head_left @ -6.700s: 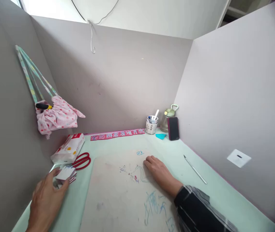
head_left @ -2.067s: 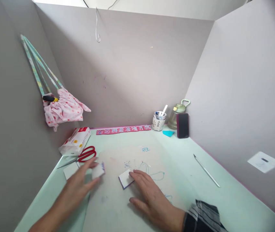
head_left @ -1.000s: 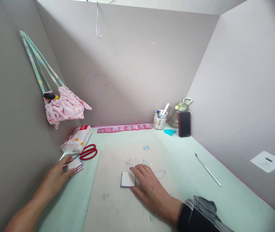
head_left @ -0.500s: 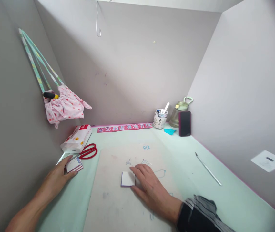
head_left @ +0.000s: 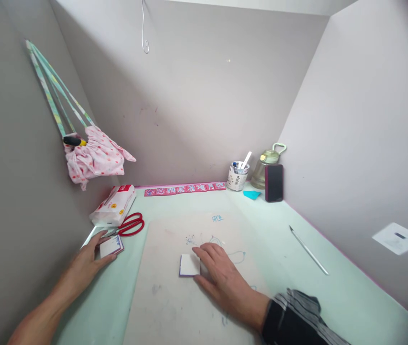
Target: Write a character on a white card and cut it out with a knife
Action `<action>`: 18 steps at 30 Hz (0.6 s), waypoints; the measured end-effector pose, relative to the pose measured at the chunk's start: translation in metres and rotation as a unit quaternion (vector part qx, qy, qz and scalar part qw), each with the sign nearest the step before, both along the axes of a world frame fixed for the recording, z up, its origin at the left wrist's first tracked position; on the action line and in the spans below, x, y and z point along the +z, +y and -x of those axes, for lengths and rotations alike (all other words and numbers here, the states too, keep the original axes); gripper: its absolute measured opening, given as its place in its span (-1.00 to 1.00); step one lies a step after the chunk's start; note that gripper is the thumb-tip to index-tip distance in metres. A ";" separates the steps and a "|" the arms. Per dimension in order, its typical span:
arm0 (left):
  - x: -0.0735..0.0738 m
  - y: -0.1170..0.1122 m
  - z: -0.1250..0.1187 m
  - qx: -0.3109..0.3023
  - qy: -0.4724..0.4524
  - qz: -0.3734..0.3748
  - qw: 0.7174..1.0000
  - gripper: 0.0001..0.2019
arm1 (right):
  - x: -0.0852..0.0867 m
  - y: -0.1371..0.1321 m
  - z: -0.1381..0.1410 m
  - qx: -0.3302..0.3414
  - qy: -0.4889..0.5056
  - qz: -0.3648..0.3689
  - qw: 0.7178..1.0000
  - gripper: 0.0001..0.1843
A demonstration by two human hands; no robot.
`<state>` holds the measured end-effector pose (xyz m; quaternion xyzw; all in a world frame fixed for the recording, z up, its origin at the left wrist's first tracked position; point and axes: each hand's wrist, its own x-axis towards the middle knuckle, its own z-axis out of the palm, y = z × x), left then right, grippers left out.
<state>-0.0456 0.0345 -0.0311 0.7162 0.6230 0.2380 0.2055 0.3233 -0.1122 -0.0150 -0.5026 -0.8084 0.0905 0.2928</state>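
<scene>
My left hand (head_left: 91, 256) rests at the left of the table, thumb and fingers closed around a small stack of square paper cards (head_left: 111, 246). The top card is white with blue marks along its edge. Near the middle, a white square card (head_left: 189, 265) with a dark blue edge lies flat on the grey board (head_left: 164, 306). My right hand (head_left: 221, 278) has that card's right side between its thumb and index finger; the fingers cover its right edge. Just beyond my left hand lie red-handled scissors (head_left: 132, 225), their blades partly hidden by the hand and cards.
A tissue pack (head_left: 115, 206) sits beyond the scissors. Along the back are a row of pink lettered cards (head_left: 185, 189), a pen cup (head_left: 238, 176), a blue paper piece (head_left: 252, 195), a bottle (head_left: 260, 173) and a phone (head_left: 274, 183). A craft knife (head_left: 309, 250) lies right.
The cards by my left hand now lie more squarely on one another, and the hand has shifted very slightly. My right hand and its card stay in place.
</scene>
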 end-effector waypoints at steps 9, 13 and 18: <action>-0.002 -0.001 -0.006 0.023 0.042 -0.019 0.999 -0.32 | -0.003 0.001 -0.001 0.002 0.001 0.007 1.000 -0.41; 0.003 -0.005 -0.010 0.049 0.056 -0.035 0.997 -0.25 | -0.001 0.001 -0.001 0.011 -0.001 0.013 1.000 -0.39; 0.009 -0.008 -0.010 0.084 0.066 -0.055 0.993 -0.18 | 0.000 0.000 -0.001 0.007 0.004 -0.009 1.000 -0.37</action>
